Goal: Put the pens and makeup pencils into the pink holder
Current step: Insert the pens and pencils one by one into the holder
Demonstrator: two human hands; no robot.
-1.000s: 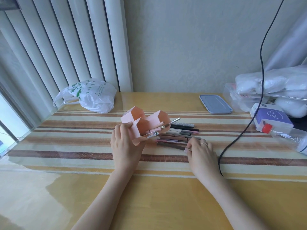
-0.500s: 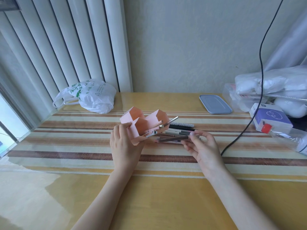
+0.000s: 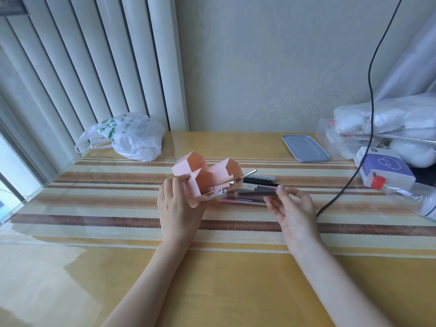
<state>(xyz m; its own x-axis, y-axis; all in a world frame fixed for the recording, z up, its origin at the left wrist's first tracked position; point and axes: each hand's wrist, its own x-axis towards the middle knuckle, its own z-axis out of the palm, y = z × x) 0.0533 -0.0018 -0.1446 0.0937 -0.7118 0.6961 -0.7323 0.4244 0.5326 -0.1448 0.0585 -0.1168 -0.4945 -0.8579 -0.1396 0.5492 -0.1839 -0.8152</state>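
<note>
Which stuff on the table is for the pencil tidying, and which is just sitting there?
For the job: pink holder, brown pencil in the right hand, loose pencils, left hand.

Just lying about: plastic bag, blue lid, purple box, black cable.

I saw a glossy, smooth tabletop [image 3: 212, 291] that looked like varnished wood under a clear sheet, mirroring window light at the lower left of the frame. The striped mat [image 3: 94, 208] looked like woven cloth. The pink holder [image 3: 195, 185] looked like matt folded paper or card. Some pencils [image 3: 247, 199] in it had shiny metallic caps. At upper left lay a crinkled thin plastic bag [image 3: 134, 138].
</note>
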